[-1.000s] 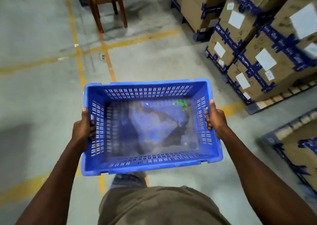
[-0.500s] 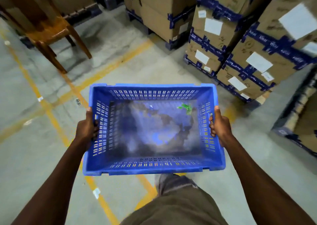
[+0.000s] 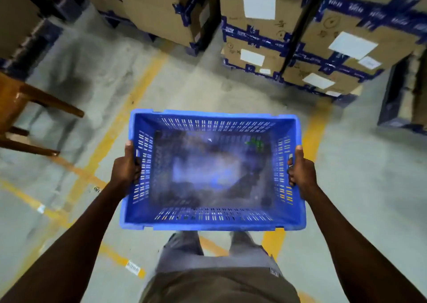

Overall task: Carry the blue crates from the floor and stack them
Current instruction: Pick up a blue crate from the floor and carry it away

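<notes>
compared with half a second ago, the view has swung toward the stacked boxes: the brown wooden chair has slid out to the left edge, only part of its seat and legs showing, and the cardboard cartons now fill the far side of the frame. the crate sits in the same place between the arms, and the grip on it is unchanged.

one blue perforated plastic crate is held in the air in front of the person's waist, above the grey concrete floor, level, open side up. its bottom is dusty and blurred, with one small green scrap in the far right corner.

two hands hold it, one at each short side. the left hand has its thumb lying up along the rim and its fingers curled round the left wall. the right hand mirrors it on the right wall, thumb up on the rim, fingers wrapped round the edge.

yellow painted lines cross the floor under and beside the crate. the brown cardboard cartons with blue tape and white labels stand in several stacks at the far side; motion blur keeps me from counting them exactly. two grey trouser legs show just below the crate's near wall.
</notes>
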The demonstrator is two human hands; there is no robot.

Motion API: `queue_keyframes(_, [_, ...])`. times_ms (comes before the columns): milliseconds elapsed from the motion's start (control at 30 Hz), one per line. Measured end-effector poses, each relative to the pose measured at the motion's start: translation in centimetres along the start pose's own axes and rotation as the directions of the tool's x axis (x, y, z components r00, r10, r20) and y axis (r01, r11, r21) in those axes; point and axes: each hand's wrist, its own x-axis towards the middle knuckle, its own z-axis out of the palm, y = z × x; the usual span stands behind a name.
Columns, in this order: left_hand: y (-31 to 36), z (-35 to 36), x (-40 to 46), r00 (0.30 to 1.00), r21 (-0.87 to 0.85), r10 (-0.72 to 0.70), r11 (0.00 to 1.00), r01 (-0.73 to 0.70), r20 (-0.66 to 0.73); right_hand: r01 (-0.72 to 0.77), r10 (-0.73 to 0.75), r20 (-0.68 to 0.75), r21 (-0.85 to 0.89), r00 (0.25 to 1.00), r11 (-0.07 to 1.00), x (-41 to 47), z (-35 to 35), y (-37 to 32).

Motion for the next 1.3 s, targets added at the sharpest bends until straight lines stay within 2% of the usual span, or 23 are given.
queue_keyframes(133, [-0.2, 4.4, 9.1, 0.994, 0.085, 0.000, 0.996, -0.010, 0.113, -0.089, 0.095, -0.106, 0.058, 0.990, 0.994, 4.1, 3.1, 2.2])
queue_keyframes(333, [-6.1, 15.5, 25.4, 0.964, 0.224, -0.054, 0.974, -0.005, 0.260, -0.178, 0.195, -0.198, 0.100, 0.961, 0.979, 15.2, 10.3, 11.2])
queue_keyframes(467, [-12.1, 23.3, 34.7, 0.956, 0.278, -0.063, 0.960, -0.021, 0.288, -0.195, 0.216, -0.250, 0.106, 0.944, 0.975, 24.2, 15.0, 17.4])
queue_keyframes(633, [-19.6, 31.3, 43.8, 0.948, 0.256, -0.060, 0.966, -0.024, 0.313, -0.180, 0.214, -0.291, 0.141, 0.933, 0.974, 33.8, 19.0, 24.2])
queue_keyframes(867, [-22.9, 37.6, 50.3, 0.942, 0.265, -0.047, 0.963, -0.045, 0.333, -0.169, 0.205, -0.321, 0.136, 0.924, 0.976, 41.8, 22.2, 28.2])
queue_keyframes(1167, [-24.7, 39.8, 53.4, 0.935, 0.289, 0.004, 0.950, -0.114, 0.355, -0.176, 0.191, -0.363, 0.075, 0.912, 0.982, 44.9, 23.4, 31.4])
queue_keyframes(1233, [-24.7, 39.6, 53.5, 0.936, 0.321, 0.020, 0.937, -0.141, 0.351, -0.175, 0.173, -0.349, 0.027, 0.921, 0.984, 44.5, 23.3, 31.1])
queue_keyframes(1300, [-24.0, 39.1, 52.9, 0.947, 0.391, 0.029, 0.907, -0.159, 0.319, -0.191, 0.145, -0.344, -0.104, 0.928, 0.976, 43.7, 23.1, 30.5])
